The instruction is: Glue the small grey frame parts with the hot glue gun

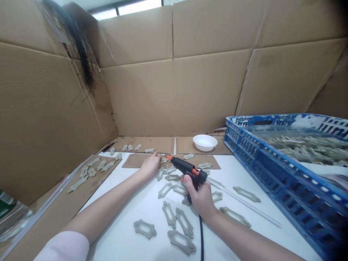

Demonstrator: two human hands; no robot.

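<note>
My right hand (202, 199) is wrapped round the handle of a black hot glue gun (185, 166) with an orange nozzle. A long clear glue stick (244, 201) trails from behind it, and a black cable (201, 239) hangs below the grip. The nozzle points left, close beside a small grey frame-shaped piece (164, 160). At that piece's left end is my left hand (151, 166), its fingers bent and closed on it; the fingertips are partly hidden. Several similar grey frame pieces (145, 229) lie scattered on the white tabletop (116, 217) around and below both hands.
A blue plastic crate (261, 174) full of grey pieces stands at the right. Near the back wall sits a white bowl (205, 143). More pieces lie on cardboard strips (98, 185) at left and back. Cardboard walls (174, 94) surround the table; a clear bottle (12, 214) is far left.
</note>
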